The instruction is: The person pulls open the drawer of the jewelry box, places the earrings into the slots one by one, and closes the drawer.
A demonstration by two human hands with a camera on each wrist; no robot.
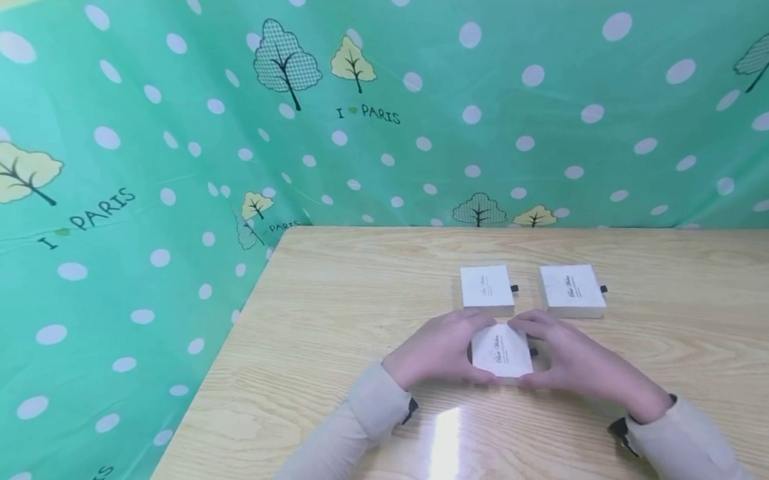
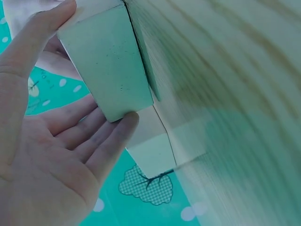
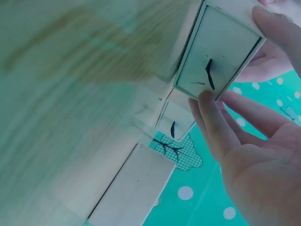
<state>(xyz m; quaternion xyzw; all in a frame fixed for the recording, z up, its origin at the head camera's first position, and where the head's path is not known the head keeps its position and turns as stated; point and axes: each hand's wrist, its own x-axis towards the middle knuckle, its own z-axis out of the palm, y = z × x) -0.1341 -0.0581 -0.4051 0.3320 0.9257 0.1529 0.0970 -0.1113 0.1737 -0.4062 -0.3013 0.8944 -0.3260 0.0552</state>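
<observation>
A small white drawer-style gift box with dark script lettering lies flat on the table between both hands. My left hand grips its left corners, the thumb at the near one and fingertips at the far one. On the right side, my right hand holds the box likewise. In the left wrist view, the plain end of the gift box faces the left palm. The right wrist view shows the box's drawer end with a black ribbon pull, which the hand leaves uncovered.
Two similar white boxes stand just behind, one at the left and one at the right, each with a black tab on its right side. The wooden table meets a green dotted cloth at its back and left edges.
</observation>
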